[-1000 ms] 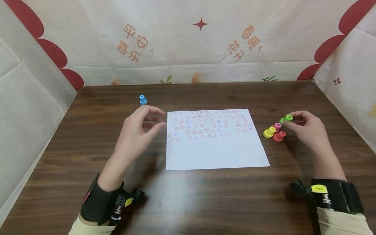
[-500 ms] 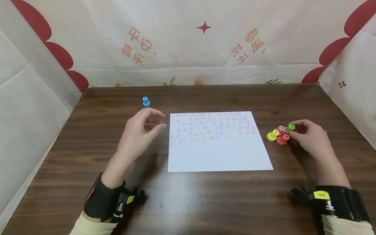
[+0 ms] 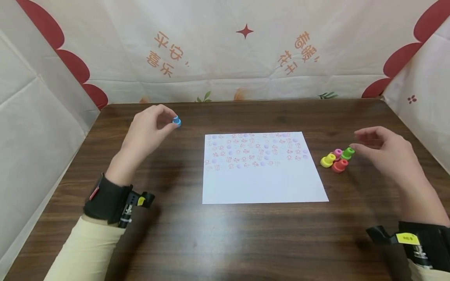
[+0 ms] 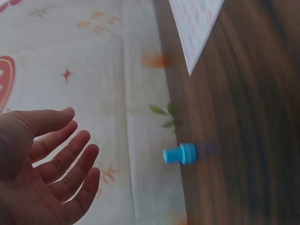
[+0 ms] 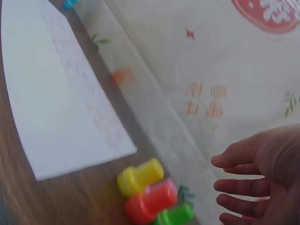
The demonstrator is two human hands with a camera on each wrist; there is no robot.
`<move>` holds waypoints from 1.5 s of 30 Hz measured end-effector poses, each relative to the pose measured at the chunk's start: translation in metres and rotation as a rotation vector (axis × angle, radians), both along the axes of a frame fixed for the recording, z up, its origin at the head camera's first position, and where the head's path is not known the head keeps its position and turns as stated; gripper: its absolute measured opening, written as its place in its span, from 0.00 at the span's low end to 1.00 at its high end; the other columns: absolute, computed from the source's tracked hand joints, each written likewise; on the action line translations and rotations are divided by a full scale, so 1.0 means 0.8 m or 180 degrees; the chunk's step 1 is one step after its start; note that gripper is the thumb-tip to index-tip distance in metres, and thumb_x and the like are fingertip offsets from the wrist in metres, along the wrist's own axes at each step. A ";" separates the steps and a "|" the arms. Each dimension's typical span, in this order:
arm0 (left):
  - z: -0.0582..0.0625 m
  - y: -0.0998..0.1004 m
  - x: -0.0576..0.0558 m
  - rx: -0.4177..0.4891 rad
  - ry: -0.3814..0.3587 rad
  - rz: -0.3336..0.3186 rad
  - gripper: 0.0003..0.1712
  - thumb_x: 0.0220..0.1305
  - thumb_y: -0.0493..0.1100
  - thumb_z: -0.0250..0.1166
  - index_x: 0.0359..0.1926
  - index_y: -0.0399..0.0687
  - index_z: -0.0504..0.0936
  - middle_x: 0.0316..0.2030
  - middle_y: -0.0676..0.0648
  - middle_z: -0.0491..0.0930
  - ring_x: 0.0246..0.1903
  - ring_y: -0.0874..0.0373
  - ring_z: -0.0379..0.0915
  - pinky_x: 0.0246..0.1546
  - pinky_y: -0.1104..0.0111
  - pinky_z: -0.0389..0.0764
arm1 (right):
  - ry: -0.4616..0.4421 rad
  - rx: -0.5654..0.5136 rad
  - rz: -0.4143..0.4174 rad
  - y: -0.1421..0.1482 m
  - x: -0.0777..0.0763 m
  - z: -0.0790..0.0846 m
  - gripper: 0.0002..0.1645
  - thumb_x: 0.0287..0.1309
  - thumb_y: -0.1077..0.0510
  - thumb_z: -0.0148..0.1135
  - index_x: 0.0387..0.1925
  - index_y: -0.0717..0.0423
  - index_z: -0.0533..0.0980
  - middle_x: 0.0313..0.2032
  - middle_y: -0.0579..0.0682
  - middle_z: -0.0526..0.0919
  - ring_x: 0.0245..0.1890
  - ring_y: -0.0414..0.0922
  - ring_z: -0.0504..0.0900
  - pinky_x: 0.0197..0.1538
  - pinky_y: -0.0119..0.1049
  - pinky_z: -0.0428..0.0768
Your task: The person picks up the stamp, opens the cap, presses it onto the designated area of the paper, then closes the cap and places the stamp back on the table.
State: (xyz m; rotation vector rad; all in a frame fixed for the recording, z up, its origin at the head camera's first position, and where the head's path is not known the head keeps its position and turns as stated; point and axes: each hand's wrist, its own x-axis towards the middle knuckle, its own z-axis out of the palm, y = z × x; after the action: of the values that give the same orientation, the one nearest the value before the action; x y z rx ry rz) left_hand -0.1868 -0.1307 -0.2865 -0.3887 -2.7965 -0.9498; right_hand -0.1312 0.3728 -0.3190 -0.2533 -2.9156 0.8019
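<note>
Your left hand sits in the upper left of the head view, its fingertips right at the small blue stamp that stands on the dark wooden table left of the paper's far corner. From the head view you cannot tell whether the fingers actually touch the stamp, since the thumb and forefinger overlap its near side. The left wrist view answers it better: there your left hand lies released at the lower left, fingers spread and nearly straight, and the blue stamp shows apart from them at centre frame, gripped by nothing. That view is soft with blur, so the stamp's face is not readable. Your right hand hovers at the right of the head view, fingers loosely extended, holding nothing, with the fingertips just beside the green stamp. That stamp belongs to a tight cluster with a pink stamp, a yellow stamp and a red stamp; the pink one is mostly hidden behind its neighbours. In the right wrist view the cluster is blurred and cut off by the bottom edge, with only part of the green stamp in frame. The white sheet of paper lies at centre, its upper part covered in small red and purple prints too small to make out.
</note>
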 end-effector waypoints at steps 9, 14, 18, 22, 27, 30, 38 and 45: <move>-0.009 -0.011 -0.043 -0.0550 -0.0298 0.0222 0.20 0.67 0.43 0.60 0.57 0.43 0.75 0.57 0.38 0.74 0.53 0.41 0.69 0.52 0.46 0.74 | 0.0056 0.0015 0.0370 -0.047 0.010 0.026 0.36 0.58 0.37 0.59 0.56 0.59 0.70 0.53 0.70 0.76 0.53 0.66 0.72 0.45 0.67 0.71; -0.020 -0.005 -0.066 -0.0938 -0.0525 0.0237 0.24 0.69 0.42 0.57 0.64 0.45 0.69 0.66 0.37 0.66 0.60 0.39 0.64 0.57 0.44 0.72 | 0.0028 -0.0025 0.0573 -0.070 0.014 0.032 0.34 0.57 0.38 0.61 0.55 0.56 0.71 0.53 0.66 0.76 0.53 0.64 0.71 0.47 0.67 0.72; -0.030 0.004 -0.082 -0.1252 -0.0802 0.0082 0.27 0.70 0.42 0.55 0.69 0.45 0.63 0.69 0.36 0.59 0.65 0.38 0.57 0.59 0.45 0.70 | 0.0013 0.0011 0.0678 -0.085 0.018 0.034 0.31 0.57 0.41 0.63 0.54 0.56 0.73 0.53 0.65 0.76 0.51 0.63 0.72 0.44 0.63 0.76; -0.039 0.007 -0.090 -0.1416 -0.1047 0.0008 0.29 0.71 0.40 0.53 0.70 0.42 0.60 0.70 0.35 0.56 0.65 0.38 0.56 0.58 0.47 0.70 | -0.0018 0.0040 0.0788 -0.096 0.018 0.032 0.27 0.56 0.46 0.65 0.53 0.55 0.74 0.52 0.65 0.77 0.49 0.62 0.73 0.40 0.59 0.79; -0.042 0.008 -0.090 -0.1362 -0.1042 0.0117 0.23 0.70 0.37 0.53 0.65 0.43 0.68 0.58 0.36 0.72 0.49 0.41 0.71 0.43 0.54 0.75 | 0.0058 0.0035 0.0881 -0.106 0.018 0.028 0.23 0.56 0.51 0.67 0.51 0.57 0.76 0.49 0.65 0.79 0.49 0.62 0.74 0.42 0.61 0.77; -0.040 0.009 -0.087 -0.1341 -0.1020 0.0149 0.16 0.69 0.35 0.54 0.56 0.43 0.75 0.49 0.38 0.77 0.42 0.43 0.73 0.41 0.55 0.77 | 0.0102 0.0040 0.0939 -0.110 0.019 0.027 0.22 0.55 0.55 0.68 0.50 0.58 0.76 0.48 0.65 0.80 0.48 0.62 0.76 0.43 0.64 0.78; -0.033 0.009 -0.069 -0.1199 -0.0852 0.0149 0.10 0.67 0.39 0.58 0.47 0.44 0.77 0.44 0.40 0.78 0.41 0.44 0.74 0.41 0.52 0.79 | 0.0043 0.0021 0.1066 -0.123 0.025 0.031 0.23 0.55 0.52 0.68 0.50 0.57 0.76 0.49 0.64 0.80 0.50 0.62 0.76 0.47 0.66 0.77; -0.009 0.031 -0.036 -0.0432 -0.0485 0.0073 0.12 0.65 0.44 0.63 0.48 0.46 0.77 0.43 0.44 0.80 0.39 0.50 0.74 0.40 0.54 0.79 | 0.0335 0.0008 0.1248 -0.143 0.029 0.034 0.19 0.54 0.57 0.69 0.47 0.57 0.78 0.41 0.59 0.81 0.40 0.56 0.76 0.41 0.58 0.79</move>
State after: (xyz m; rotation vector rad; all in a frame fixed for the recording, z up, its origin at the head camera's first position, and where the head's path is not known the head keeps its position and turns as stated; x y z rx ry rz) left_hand -0.2159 -0.1063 -0.2936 -0.3134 -3.0070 -0.8199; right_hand -0.1078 0.2587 -0.2919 0.3623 -2.9016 0.8278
